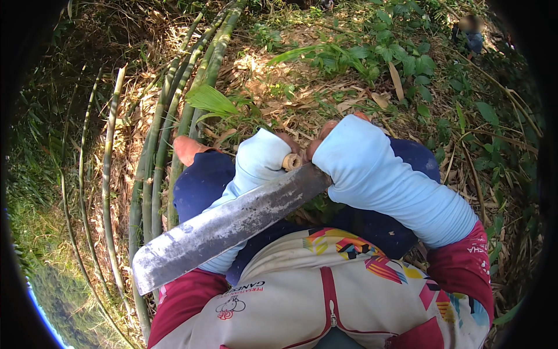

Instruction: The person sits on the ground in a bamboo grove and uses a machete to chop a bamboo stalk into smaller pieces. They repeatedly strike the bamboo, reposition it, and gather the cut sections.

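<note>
A machete (232, 221) with a broad, worn grey blade slants from between my hands toward the lower left, passing over my left forearm. Its grip end goes in under my right hand (321, 138), which is closed, with the light blue sleeve covering most of it. Close beside it, my left hand (287, 143) is closed around a short pale stick (292, 162) with a round, hollow-looking end, like thin cut bamboo. The rest of this piece is hidden by the hand and sleeve. Both hands are above my bent legs in dark blue trousers (203, 183).
Several tall green bamboo stems (156, 168) stand close on my left, including a cut-off one (110, 151). Dry leaf litter (261, 81) covers the ground ahead. Leafy plants (401, 58) grow ahead to the right. Another person (469, 39) is far off at upper right.
</note>
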A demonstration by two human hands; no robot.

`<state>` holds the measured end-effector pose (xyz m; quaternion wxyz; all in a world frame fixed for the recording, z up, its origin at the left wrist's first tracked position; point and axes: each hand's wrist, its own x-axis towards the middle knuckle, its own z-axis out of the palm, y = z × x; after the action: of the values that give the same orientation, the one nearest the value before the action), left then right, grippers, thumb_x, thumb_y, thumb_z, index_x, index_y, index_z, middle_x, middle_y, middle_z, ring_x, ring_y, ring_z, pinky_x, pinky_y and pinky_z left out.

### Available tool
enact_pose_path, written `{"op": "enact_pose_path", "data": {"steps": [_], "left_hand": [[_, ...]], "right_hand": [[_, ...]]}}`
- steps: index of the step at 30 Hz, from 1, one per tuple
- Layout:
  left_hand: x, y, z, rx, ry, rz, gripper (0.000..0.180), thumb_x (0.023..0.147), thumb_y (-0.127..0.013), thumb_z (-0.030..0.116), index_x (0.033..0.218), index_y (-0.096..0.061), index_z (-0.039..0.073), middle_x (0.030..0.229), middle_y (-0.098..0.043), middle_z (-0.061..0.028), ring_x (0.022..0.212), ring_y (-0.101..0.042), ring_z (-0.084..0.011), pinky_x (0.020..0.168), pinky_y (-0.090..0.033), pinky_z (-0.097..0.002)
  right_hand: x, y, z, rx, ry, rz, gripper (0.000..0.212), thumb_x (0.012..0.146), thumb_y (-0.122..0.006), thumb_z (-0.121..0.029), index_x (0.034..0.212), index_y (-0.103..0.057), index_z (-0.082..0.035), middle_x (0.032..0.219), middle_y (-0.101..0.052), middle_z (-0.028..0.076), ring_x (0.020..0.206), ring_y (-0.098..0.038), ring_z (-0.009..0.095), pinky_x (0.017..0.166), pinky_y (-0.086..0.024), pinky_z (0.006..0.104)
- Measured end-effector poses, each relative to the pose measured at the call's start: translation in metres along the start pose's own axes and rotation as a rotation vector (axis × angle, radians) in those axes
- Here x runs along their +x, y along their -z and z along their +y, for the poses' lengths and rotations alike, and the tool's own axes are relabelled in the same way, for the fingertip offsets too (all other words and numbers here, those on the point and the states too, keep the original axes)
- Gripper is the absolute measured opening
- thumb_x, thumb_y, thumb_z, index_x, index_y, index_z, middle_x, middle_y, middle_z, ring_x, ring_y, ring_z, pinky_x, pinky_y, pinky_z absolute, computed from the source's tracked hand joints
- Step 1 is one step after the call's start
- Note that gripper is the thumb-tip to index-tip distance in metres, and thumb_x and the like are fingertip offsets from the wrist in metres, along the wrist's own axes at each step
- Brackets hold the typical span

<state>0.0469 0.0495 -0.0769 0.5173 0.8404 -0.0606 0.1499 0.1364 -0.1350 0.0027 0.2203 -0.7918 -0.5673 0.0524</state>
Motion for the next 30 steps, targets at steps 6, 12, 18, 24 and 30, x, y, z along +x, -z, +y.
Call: {"op": "enact_pose_path", "data": {"steps": [6,12,18,24,30], "left_hand": [[-0.004,0.008,0.005,0.04,0.115,0.025,0.021,0.07,-0.08,0.021,0.074,-0.064,0.008,0.063,-0.06,-0.0082,0.055,-0.06,-0.0242,0.051,-0.047,-0.0328],[-0.002,0.01,0.019,-0.067,0.172,-0.114,0.019,0.078,-0.074,0.012,0.072,-0.056,0.006,0.064,-0.053,-0.0011,0.056,-0.05,-0.0104,0.051,-0.038,-0.0254],[-0.009,0.01,0.006,-0.331,0.16,-0.08,0.013,0.072,-0.076,0.01,0.075,-0.065,0.004,0.067,-0.06,-0.0072,0.059,-0.06,-0.0176,0.053,-0.045,-0.0309],[-0.009,0.016,0.021,-0.586,0.142,-0.033,0.019,0.079,-0.074,0.01,0.071,-0.058,0.003,0.065,-0.055,-0.0012,0.058,-0.052,-0.0082,0.052,-0.038,-0.0253],[-0.004,0.018,0.023,-0.542,0.16,-0.114,0.02,0.089,-0.066,0.011,0.088,-0.047,0.006,0.078,-0.05,-0.0012,0.069,-0.045,-0.0087,0.063,-0.04,-0.0249]], "right_hand": [[0.006,0.001,0.008,-0.009,-0.014,-0.011,0.026,0.053,-0.072,-0.01,0.077,-0.063,-0.012,0.069,-0.058,0.006,0.072,-0.059,0.031,0.068,-0.046,0.0417],[-0.002,0.0,0.018,-0.146,-0.021,-0.008,0.022,0.053,-0.07,-0.009,0.071,-0.057,-0.011,0.066,-0.056,0.007,0.07,-0.058,0.031,0.066,-0.046,0.0412],[-0.005,0.004,0.029,-0.152,-0.026,-0.015,0.023,0.053,-0.07,-0.01,0.074,-0.061,-0.011,0.066,-0.056,0.008,0.069,-0.059,0.031,0.065,-0.045,0.041],[-0.013,0.006,0.042,-0.16,-0.034,0.091,0.024,0.053,-0.07,-0.008,0.076,-0.065,-0.014,0.067,-0.058,0.007,0.07,-0.06,0.032,0.063,-0.046,0.041],[-0.009,0.004,0.005,-0.167,0.066,0.044,0.027,0.048,-0.074,-0.012,0.072,-0.062,-0.016,0.073,-0.061,0.002,0.068,-0.06,0.026,0.066,-0.043,0.0403]]}}
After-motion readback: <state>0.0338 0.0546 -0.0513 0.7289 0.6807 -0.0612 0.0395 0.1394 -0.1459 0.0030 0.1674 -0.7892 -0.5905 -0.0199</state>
